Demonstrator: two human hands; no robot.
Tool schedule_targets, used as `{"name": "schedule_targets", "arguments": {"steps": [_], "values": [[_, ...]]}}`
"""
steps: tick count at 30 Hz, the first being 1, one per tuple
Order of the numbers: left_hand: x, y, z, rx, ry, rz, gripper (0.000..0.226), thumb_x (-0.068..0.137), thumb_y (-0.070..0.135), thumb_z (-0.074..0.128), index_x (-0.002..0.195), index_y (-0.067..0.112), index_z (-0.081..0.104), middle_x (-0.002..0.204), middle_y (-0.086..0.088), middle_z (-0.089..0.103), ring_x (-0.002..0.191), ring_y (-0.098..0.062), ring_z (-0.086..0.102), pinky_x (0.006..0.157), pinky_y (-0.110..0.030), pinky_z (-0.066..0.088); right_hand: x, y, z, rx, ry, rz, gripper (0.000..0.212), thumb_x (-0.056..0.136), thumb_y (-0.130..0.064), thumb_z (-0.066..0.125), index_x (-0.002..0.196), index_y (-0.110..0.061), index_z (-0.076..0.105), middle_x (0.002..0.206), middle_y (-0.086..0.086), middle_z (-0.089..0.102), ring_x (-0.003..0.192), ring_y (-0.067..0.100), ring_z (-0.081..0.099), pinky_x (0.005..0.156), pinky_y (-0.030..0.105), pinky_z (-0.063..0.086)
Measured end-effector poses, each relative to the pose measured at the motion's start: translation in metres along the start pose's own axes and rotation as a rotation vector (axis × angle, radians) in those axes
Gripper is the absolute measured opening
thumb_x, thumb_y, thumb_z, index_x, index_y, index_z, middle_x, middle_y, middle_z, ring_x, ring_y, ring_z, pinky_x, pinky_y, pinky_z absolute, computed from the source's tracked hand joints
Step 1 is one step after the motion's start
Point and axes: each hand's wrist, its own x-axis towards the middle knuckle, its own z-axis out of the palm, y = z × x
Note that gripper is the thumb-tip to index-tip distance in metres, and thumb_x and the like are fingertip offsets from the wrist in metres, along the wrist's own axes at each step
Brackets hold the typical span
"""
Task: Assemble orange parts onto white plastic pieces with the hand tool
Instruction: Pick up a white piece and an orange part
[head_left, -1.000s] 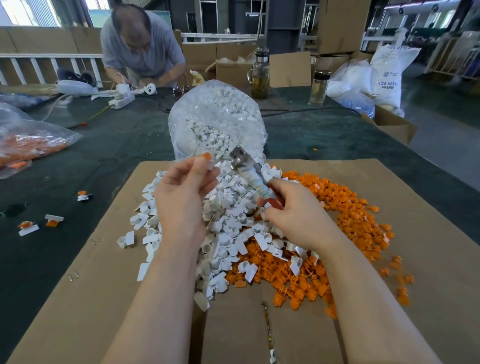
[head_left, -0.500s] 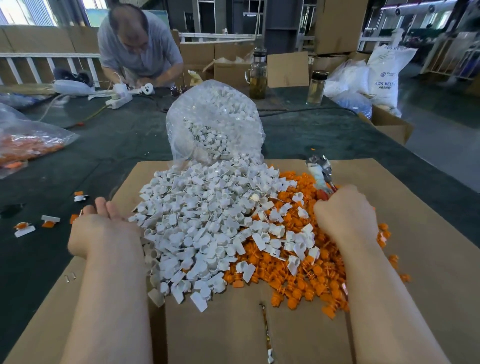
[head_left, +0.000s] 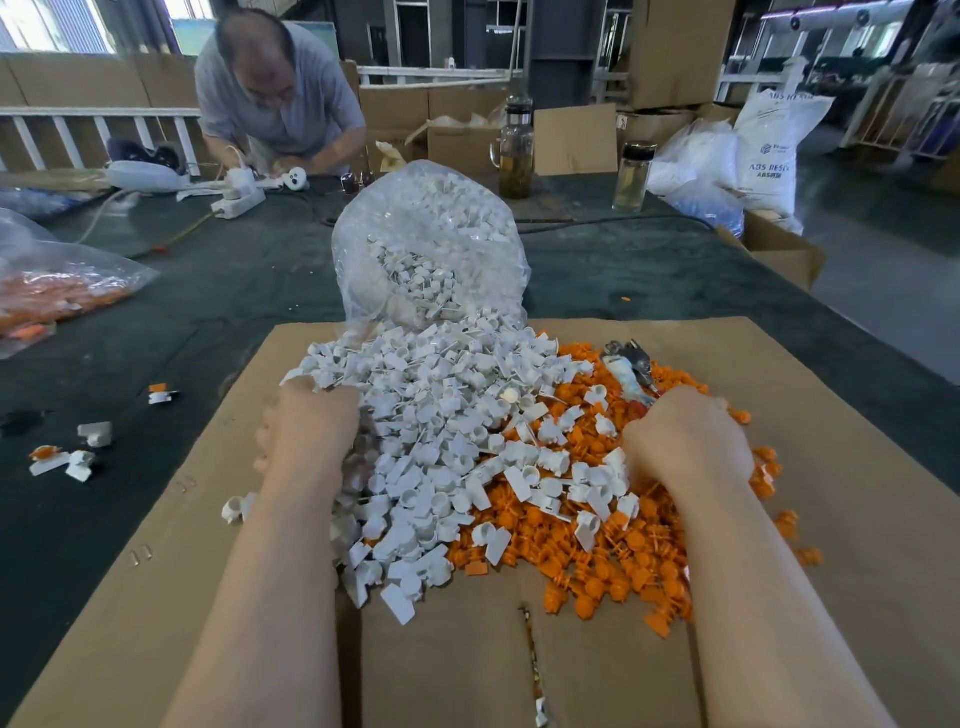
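Pliers (head_left: 629, 370) taped pale on the handle, right hand (head_left: 685, 441) grip clenched round them, left hand (head_left: 306, 431) grip unclear.

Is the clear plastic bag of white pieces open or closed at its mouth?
Open. The clear bag lies tipped toward the cardboard, and white pieces spill out of its mouth.

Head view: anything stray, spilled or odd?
Yes. A few loose white and orange pieces lie on the dark table, left of the cardboard sheet and apart from the main pile. An orange bit lies beyond the sheet.
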Motion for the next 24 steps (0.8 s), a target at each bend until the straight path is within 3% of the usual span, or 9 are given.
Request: {"name": "schedule_targets", "arguments": {"steps": [3, 5, 7, 9, 11, 15, 18, 21, 24], "values": [[-0.003, -0.001, 0.009, 0.02, -0.055, 0.095, 0.047, 0.089, 0.021, 0.056, 0.136, 0.026, 0.053, 0.135, -0.013, 0.053, 0.123, -0.037, 0.052, 0.101, -0.053, 0.046, 0.001, -0.002, 0.004, -0.019, -0.032, -0.026, 0.012, 0.086, -0.019, 0.06, 0.081, -0.01, 0.055, 0.072, 0.005, 0.052, 0.065, 0.022, 0.052, 0.057, 0.033, 0.042], [-0.008, 0.0, 0.01, 0.013, -0.049, 0.19, 0.04, 0.09, 0.013, 0.051, 0.127, 0.027, 0.061, 0.125, -0.01, 0.059, 0.091, -0.029, 0.064, 0.076, -0.04, 0.055, 0.001, -0.004, 0.005, -0.059, -0.042, -0.034, 0.015, 0.086, -0.021, 0.059, 0.075, -0.014, 0.052, 0.072, 0.003, 0.054, 0.062, 0.02, 0.052, 0.049, 0.027, 0.037], [-0.012, 0.0, 0.011, 0.018, -0.043, 0.256, 0.04, 0.091, 0.005, 0.048, 0.119, 0.028, 0.065, 0.11, -0.004, 0.063, 0.051, -0.015, 0.05, 0.049, -0.025, 0.041, 0.001, -0.006, 0.007, -0.071, -0.046, -0.053, 0.019, 0.087, -0.023, 0.06, 0.072, -0.017, 0.049, 0.073, 0.002, 0.055, 0.06, 0.018, 0.051, 0.046, 0.025, 0.034], [-0.018, 0.002, 0.012, 0.026, -0.044, 0.3, 0.04, 0.092, 0.002, 0.05, 0.114, 0.03, 0.067, 0.095, 0.006, 0.06, 0.036, -0.007, 0.042, 0.039, -0.02, 0.035, 0.001, -0.008, 0.007, -0.06, -0.036, -0.075, 0.02, 0.087, -0.024, 0.06, 0.072, -0.018, 0.048, 0.072, 0.001, 0.055, 0.06, 0.016, 0.051, 0.045, 0.025, 0.034], [-0.023, 0.005, 0.013, 0.022, -0.069, 0.351, 0.036, 0.092, 0.003, 0.056, 0.112, 0.031, 0.068, 0.092, 0.013, 0.057, 0.039, -0.002, 0.049, 0.039, -0.016, 0.038, 0.0, -0.01, 0.007, -0.039, -0.01, -0.11, 0.023, 0.089, -0.027, 0.06, 0.072, -0.02, 0.047, 0.072, 0.0, 0.054, 0.06, 0.016, 0.051, 0.046, 0.025, 0.034], [-0.037, 0.012, 0.015, -0.023, -0.109, 0.462, 0.026, 0.091, 0.013, 0.068, 0.108, 0.032, 0.068, 0.091, 0.027, 0.058, 0.069, 0.014, 0.06, 0.052, -0.005, 0.039, -0.001, -0.014, 0.008, 0.053, 0.028, -0.197, 0.023, 0.091, -0.036, 0.058, 0.077, -0.021, 0.049, 0.073, -0.001, 0.055, 0.062, 0.014, 0.053, 0.047, 0.026, 0.035], [-0.046, 0.017, 0.018, -0.006, -0.144, 0.521, 0.026, 0.087, 0.022, 0.075, 0.107, 0.036, 0.065, 0.093, 0.025, 0.065, 0.084, 0.01, 0.057, 0.064, -0.012, 0.038, 0.001, -0.016, 0.011, 0.234, 0.016, -0.272, 0.016, 0.09, -0.031, 0.056, 0.08, -0.019, 0.053, 0.072, -0.001, 0.056, 0.061, 0.015, 0.052, 0.049, 0.026, 0.032], [-0.054, 0.02, 0.024, -0.047, -0.176, 0.549, 0.023, 0.082, 0.023, 0.08, 0.095, 0.037, 0.067, 0.091, 0.022, 0.069, 0.088, 0.007, 0.062, 0.073, -0.019, 0.047, -0.001, -0.021, 0.01, 0.49, -0.034, -0.303, 0.01, 0.09, -0.026, 0.056, 0.09, -0.016, 0.059, 0.077, 0.005, 0.061, 0.063, 0.017, 0.053, 0.052, 0.032, 0.04], [-0.059, 0.022, 0.027, -0.103, -0.174, 0.543, 0.017, 0.077, 0.026, 0.083, 0.084, 0.035, 0.071, 0.082, 0.022, 0.07, 0.081, 0.01, 0.063, 0.07, -0.017, 0.048, -0.004, -0.024, 0.008, 0.671, -0.092, -0.303, 0.012, 0.091, -0.021, 0.06, 0.096, -0.012, 0.066, 0.08, 0.01, 0.066, 0.059, 0.017, 0.051, 0.055, 0.036, 0.041]]}}
